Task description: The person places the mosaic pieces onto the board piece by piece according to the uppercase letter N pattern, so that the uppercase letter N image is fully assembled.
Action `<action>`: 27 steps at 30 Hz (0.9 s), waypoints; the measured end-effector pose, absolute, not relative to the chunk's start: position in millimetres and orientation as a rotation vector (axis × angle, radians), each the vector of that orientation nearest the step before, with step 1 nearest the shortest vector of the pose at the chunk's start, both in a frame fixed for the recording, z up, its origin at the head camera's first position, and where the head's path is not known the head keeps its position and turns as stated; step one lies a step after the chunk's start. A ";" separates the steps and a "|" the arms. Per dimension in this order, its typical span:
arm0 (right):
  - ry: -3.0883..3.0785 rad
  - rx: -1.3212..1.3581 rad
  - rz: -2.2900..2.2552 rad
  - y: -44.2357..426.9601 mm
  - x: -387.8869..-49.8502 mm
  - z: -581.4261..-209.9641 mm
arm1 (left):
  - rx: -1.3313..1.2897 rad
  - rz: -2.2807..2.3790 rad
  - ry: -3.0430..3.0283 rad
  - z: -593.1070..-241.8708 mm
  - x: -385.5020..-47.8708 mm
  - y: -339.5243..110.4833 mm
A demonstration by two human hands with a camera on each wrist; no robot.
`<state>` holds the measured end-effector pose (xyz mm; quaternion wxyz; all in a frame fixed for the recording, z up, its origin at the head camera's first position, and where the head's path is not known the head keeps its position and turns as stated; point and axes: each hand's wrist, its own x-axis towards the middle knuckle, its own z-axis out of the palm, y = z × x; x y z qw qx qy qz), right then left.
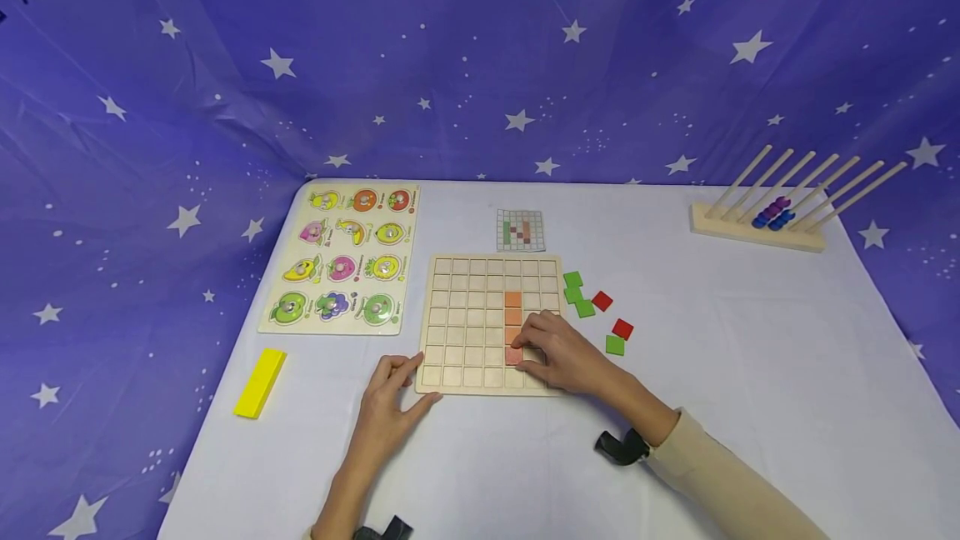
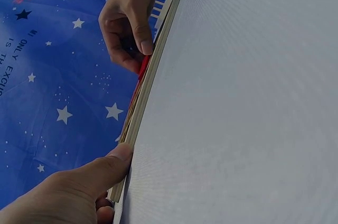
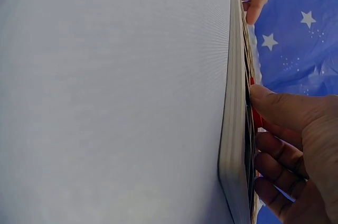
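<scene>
A wooden grid board [image 1: 472, 340] lies on the white table with a column of several square tiles in it. The upper ones are orange tiles [image 1: 513, 299]. At the bottom of that column, my right hand [image 1: 566, 357] pinches a reddish tile [image 1: 513, 357] between thumb and fingers; in the right wrist view the red tile [image 3: 257, 118] shows at the fingertips. My left hand [image 1: 386, 407] holds the board's near left corner, thumb on the near edge and fingers along the left side. A small pattern card [image 1: 521, 230] lies just beyond the board.
Loose green tiles [image 1: 573, 280] and red tiles [image 1: 622, 329] lie right of the board. A fruit peg puzzle [image 1: 341, 250] is at the left, with a yellow block [image 1: 260, 383] nearer. A wooden peg rack [image 1: 757, 232] with beads stands at the back right.
</scene>
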<state>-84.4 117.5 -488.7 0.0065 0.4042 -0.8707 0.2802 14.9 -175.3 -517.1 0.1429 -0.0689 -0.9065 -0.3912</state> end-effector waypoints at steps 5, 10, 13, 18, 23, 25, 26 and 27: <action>-2.729 1.260 0.876 116.8 -84.6 -489.7 | -0.202 -1.124 -2.610 -518.3 14.7 -175.6; -2.728 1.263 0.879 116.7 -84.8 -490.5 | -0.201 -1.120 -2.610 -519.3 14.8 -175.9; -2.732 1.264 0.878 116.9 -84.9 -490.3 | -0.201 -1.125 -2.606 -519.5 15.0 -176.2; -2.727 1.262 0.877 117.5 -84.8 -489.1 | -0.202 -1.129 -2.601 -519.3 15.1 -176.3; -2.717 1.243 0.884 119.8 -84.5 -485.5 | -0.205 -1.126 -2.606 -518.7 15.1 -176.0; -2.735 1.220 0.895 122.2 -84.4 -483.0 | -0.204 -1.126 -2.607 -518.5 15.1 -175.9; -2.746 1.206 0.905 123.9 -84.4 -481.7 | -0.204 -1.126 -2.607 -518.4 15.2 -175.9; -2.757 1.188 0.912 125.9 -84.5 -480.2 | -0.203 -1.126 -2.608 -518.4 15.1 -175.9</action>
